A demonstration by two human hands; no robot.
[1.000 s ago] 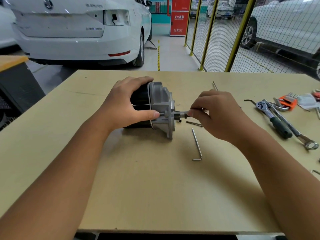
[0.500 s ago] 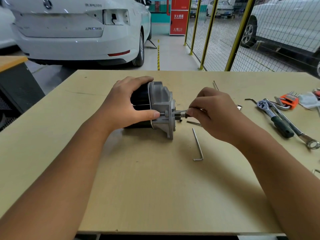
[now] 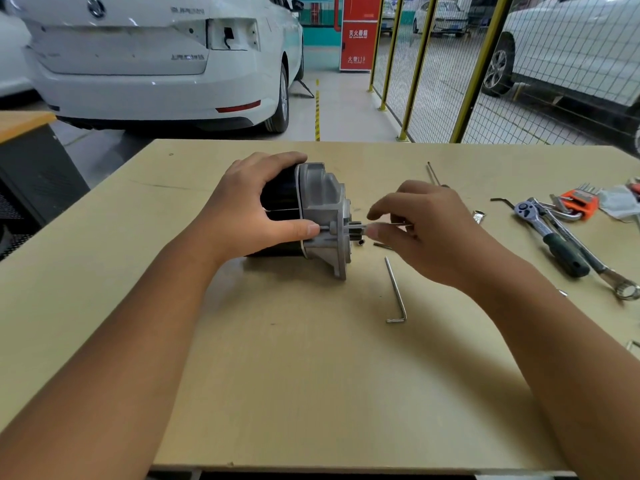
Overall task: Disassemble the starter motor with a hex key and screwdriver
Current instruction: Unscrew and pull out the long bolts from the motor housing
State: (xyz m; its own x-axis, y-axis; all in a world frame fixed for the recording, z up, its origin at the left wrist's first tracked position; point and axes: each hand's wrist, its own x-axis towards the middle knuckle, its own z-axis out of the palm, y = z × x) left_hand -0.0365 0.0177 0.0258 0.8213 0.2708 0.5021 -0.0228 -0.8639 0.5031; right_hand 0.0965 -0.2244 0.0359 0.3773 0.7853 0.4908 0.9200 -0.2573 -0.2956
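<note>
1. You are keeping the starter motor (image 3: 311,216) lying on its side on the wooden table (image 3: 277,375), a little beyond the table's middle, with its black cylindrical body pointing to your left and its grey cast housing facing right.
2. Your left hand (image 3: 249,209) is wrapping over the black body from above, fingers curled round the far side and the thumb pressing along the near edge of the grey housing.
3. Your right hand (image 3: 426,230) is sitting just to the right of the housing, pinching a thin hex key (image 3: 398,226) between thumb and fingers; the key is lying level and pointing at the housing face, beside the small toothed shaft that is sticking out there.
4. Your right index finger is lifting off and arching above the key, while the other fingers are curling beneath.
5. A second, long hex key (image 3: 394,289) is lying loose on the table in front of the motor, its short bend pointing towards you and to the left.
6. A small dark bolt (image 3: 381,244) is lying on the table just right of the housing, under your right hand.
7. Well to your right a ratchet wrench (image 3: 550,237) with a dark green grip, a combination spanner (image 3: 602,271) and an orange hex key set (image 3: 578,202) are lying together near the table's edge.
8. A white car (image 3: 156,64) is standing beyond the table.
</note>
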